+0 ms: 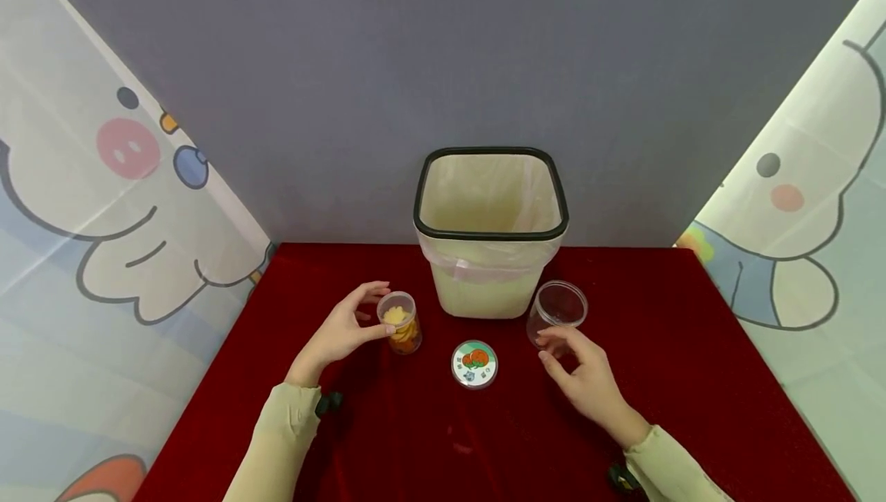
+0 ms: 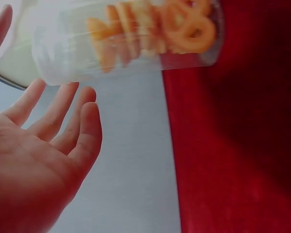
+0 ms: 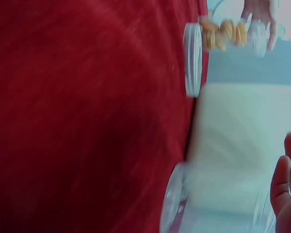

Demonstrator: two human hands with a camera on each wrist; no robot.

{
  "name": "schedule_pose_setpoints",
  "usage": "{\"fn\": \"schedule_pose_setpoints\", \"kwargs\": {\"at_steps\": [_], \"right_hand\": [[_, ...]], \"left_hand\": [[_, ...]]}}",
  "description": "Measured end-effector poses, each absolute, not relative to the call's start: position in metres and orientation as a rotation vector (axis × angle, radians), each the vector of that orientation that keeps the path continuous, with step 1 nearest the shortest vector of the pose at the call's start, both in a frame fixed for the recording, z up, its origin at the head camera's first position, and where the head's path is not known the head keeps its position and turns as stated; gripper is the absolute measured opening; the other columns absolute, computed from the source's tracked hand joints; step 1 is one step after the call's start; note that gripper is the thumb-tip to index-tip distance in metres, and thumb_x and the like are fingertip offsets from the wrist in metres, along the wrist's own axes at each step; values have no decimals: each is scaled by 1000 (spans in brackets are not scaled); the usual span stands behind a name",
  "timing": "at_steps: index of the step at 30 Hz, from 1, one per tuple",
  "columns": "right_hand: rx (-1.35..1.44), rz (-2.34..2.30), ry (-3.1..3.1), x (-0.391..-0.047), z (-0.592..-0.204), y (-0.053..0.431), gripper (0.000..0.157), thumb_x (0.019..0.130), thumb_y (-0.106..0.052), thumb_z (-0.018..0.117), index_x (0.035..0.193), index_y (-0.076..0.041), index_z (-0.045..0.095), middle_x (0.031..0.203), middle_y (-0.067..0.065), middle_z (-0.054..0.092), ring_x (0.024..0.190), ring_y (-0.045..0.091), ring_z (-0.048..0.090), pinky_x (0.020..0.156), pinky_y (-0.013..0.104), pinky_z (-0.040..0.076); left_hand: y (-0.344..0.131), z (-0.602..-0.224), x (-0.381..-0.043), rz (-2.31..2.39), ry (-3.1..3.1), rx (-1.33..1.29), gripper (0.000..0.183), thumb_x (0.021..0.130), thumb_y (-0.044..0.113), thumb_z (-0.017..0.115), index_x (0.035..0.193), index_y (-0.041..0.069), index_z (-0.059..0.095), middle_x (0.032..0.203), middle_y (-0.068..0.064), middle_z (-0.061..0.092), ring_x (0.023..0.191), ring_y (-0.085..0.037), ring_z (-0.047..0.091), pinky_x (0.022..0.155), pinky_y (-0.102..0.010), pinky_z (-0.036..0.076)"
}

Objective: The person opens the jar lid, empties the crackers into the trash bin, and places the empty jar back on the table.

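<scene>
A clear plastic jar of snacks [image 1: 401, 325], with pretzel-shaped pieces visible inside in the left wrist view, stands upright and lidless on the red cloth. My left hand [image 1: 344, 330] is around its upper part, thumb in front and fingers behind, loosely spread; whether the fingertips touch it is unclear. On the right stands a second clear jar [image 1: 561, 304], seemingly holding nothing. Beside its near side is my right hand [image 1: 581, 379], fingers relaxed and slightly bent; contact with the jar is hard to tell. Between the hands lies a round lid [image 1: 474, 364] with an orange fruit picture.
A cream waste bin [image 1: 491, 275] with a black rim and a thin plastic liner stands behind the jars. The red cloth [image 1: 415, 440] covers the table. A grey wall [image 1: 484, 48] rises behind, and cartoon-printed sheets [image 1: 76, 202] hang at both sides.
</scene>
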State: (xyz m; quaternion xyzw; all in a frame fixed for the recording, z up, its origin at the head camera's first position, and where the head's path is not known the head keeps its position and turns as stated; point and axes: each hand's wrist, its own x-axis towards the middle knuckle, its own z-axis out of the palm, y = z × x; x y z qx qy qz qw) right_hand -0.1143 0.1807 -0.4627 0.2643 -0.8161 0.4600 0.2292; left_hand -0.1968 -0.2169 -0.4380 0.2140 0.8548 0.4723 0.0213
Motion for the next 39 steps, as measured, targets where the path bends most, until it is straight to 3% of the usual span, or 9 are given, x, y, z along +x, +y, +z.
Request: {"fn": "schedule_pose_setpoints", "kwargs": {"at_steps": [6,14,21,30,39], "right_hand": [[827,1341,-2268,-113,-445,148,36,78,11,68,109,-3,59,94,6,61,76,17,58,62,26,49],[810,1489,-2264,-125,-446,125,33,82,9,65,111,-5,59,95,7,63,77,22,60,60,31,51],[810,1606,-2269,-138,-444,106,26,86,3,63,110,-5,59,96,11,63,79,23,60,63,32,51],[802,1650,-2325,-152,-436,79,27,87,2,62,113,-4,60,99,10,63,83,24,60,68,31,51],[792,1595,-2367,-185,-466,56,37,88,-14,66,124,-13,57,113,5,60,98,21,59,78,37,50]], "left_hand": [[-213,-439,-190,1448,2587,657,77,76,17,79,140,13,38,131,-18,47,112,-36,49,86,-55,43],[-216,-463,-205,1406,2603,692,77,75,30,79,140,24,39,127,-1,52,108,-21,53,84,-42,48],[-218,-472,-214,1405,2498,666,67,75,29,79,133,30,46,123,6,54,109,-16,53,85,-40,47],[-216,-478,-218,1418,2432,663,75,74,21,81,138,19,41,128,-3,51,115,-23,50,92,-45,43],[-203,-452,-208,1469,2355,686,74,75,12,80,137,7,40,127,-9,51,115,-27,50,94,-45,40]]}}
